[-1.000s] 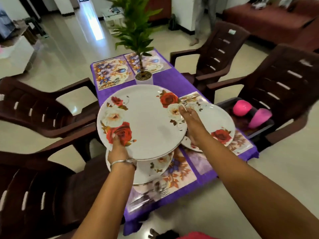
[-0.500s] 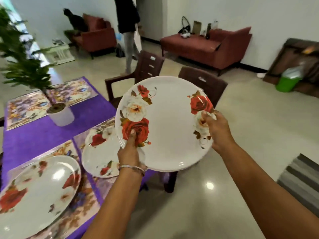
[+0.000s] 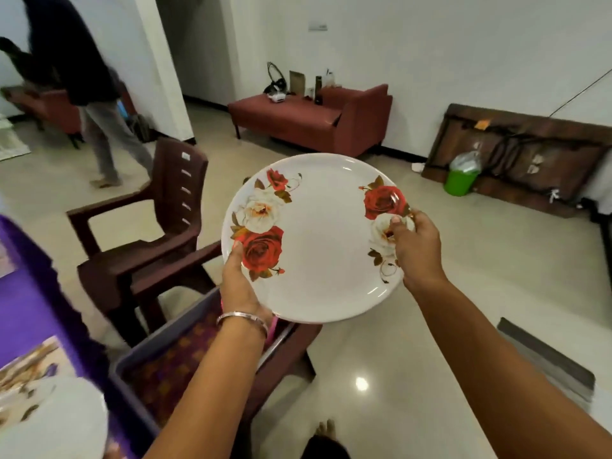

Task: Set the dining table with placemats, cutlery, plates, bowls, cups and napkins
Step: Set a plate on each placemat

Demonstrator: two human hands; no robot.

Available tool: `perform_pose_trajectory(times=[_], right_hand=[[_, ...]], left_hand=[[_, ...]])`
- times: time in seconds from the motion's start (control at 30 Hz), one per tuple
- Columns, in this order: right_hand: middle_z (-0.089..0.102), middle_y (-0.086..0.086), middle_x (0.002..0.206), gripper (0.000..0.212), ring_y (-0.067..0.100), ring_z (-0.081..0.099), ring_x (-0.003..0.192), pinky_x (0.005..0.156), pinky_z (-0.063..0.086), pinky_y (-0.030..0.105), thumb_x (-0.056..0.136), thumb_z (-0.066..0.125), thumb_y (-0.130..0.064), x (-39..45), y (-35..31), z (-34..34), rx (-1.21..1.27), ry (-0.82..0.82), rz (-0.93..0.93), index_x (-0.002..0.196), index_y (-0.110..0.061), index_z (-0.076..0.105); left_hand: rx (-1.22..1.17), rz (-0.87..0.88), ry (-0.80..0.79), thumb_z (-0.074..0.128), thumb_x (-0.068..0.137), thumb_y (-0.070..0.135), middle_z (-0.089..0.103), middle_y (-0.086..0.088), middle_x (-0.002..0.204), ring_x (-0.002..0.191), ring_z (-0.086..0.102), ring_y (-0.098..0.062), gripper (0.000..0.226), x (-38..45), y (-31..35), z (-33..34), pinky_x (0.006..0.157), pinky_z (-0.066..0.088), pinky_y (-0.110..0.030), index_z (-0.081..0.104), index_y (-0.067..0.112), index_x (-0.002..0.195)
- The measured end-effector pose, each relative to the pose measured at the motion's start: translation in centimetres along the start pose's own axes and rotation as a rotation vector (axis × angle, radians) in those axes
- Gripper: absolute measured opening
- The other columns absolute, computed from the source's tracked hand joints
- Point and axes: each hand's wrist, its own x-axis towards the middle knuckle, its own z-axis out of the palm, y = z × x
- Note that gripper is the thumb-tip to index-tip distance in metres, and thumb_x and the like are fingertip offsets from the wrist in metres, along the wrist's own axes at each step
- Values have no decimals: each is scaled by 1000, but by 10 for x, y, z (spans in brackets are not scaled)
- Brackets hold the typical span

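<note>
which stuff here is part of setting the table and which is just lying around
Part of the job:
- rose plate, gripped by left hand and right hand
- second plate on a floral placemat
- purple tablecloth
- grey tub on a brown chair

Just lying about:
- green bucket
- red sofa
- folded table against the wall

a home's living and dining room
red sofa [image 3: 311,124] by the white wall, brown plastic chairs [image 3: 155,233], polished tile floor [image 3: 496,276], purple-clothed counter [image 3: 29,313].

Table plate [image 3: 49,422] blurred, cut by frame edge.
</note>
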Motion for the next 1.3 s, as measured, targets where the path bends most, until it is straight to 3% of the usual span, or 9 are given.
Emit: perform_pose_trajectory(times=[0.17, 0.33, 0.43, 0.67, 0.83, 0.9, 1.07, 1.2, 1.3], right_hand=[[68, 5, 101, 17, 23, 65, 96, 89, 54, 43, 93, 52, -13, 136, -4, 23, -25, 56, -29, 107, -15, 62], [67, 5, 101, 20, 23, 65, 95, 90, 54, 44, 91, 50, -10, 250, 8, 45, -8, 88, -20, 106, -17, 61], [67, 5, 106, 27, 23, 65, 99, 90, 54, 45, 90, 50, -9, 319, 27, 65, 27, 62, 13, 114, -16, 60], [66, 5, 108, 29, 23, 64, 100, 89, 53, 37, 92, 50, -5, 479, 65, 130, 32, -161, 15, 118, -15, 57], [65, 4, 110, 29, 18, 63, 97, 80, 52, 28, 91, 50, -4, 600, 67, 194, 12, -377, -5, 117, -18, 55], [65, 2, 107, 29, 20, 63, 100, 86, 53, 34, 91, 50, -4, 628, 71, 227, 7, -463, 4, 113, -21, 54], [64, 3, 111, 27, 20, 63, 101, 93, 52, 42, 92, 53, -8, 674, 91, 324, 13, -677, 25, 115, -21, 53], [64, -1, 108, 26, 19, 63, 102, 95, 51, 44, 93, 52, -9, 697, 94, 427, 42, -819, 21, 112, -26, 53], [63, -5, 105, 27, 17, 62, 102, 96, 50, 40, 94, 50, -9, 718, 87, 513, 58, -893, 9, 118, -21, 53]], left_hand=[[53, -22, 74, 56, 77, 69, 71, -11, 109, 93, 70, -34, 61, 127, -8, 100, 79, 55, -55, 68, 20, 111], [69, -47, 163, 39, 89, 68, 69, -5, 92, 82, 68, -29, 44, 222, -15, 182, 74, 56, -43, 60, 29, 87], [54, -64, 176, 36, 90, 68, 68, -5, 99, 87, 66, -29, 48, 275, -23, 218, 71, 56, -42, 62, 28, 96], [-57, -15, 232, 35, 94, 58, 67, -6, 115, 96, 65, -29, 48, 403, -47, 274, 64, 53, -33, 62, 30, 121], [-162, 89, 357, 36, 93, 56, 69, -8, 113, 101, 65, -31, 47, 474, -48, 322, 84, 54, -47, 64, 28, 118], [-194, 154, 451, 36, 93, 56, 67, -8, 117, 104, 64, -31, 47, 497, -46, 328, 89, 52, -47, 64, 29, 119], [-263, 306, 602, 32, 96, 57, 67, -4, 112, 96, 64, -26, 45, 549, -16, 320, 68, 53, -34, 61, 30, 119], [-318, 372, 678, 31, 96, 58, 66, -4, 106, 93, 63, -25, 43, 606, 27, 303, 69, 50, -35, 62, 32, 110], [-326, 415, 724, 31, 96, 58, 65, -3, 108, 95, 62, -25, 45, 663, 70, 292, 75, 52, -38, 59, 31, 119]])
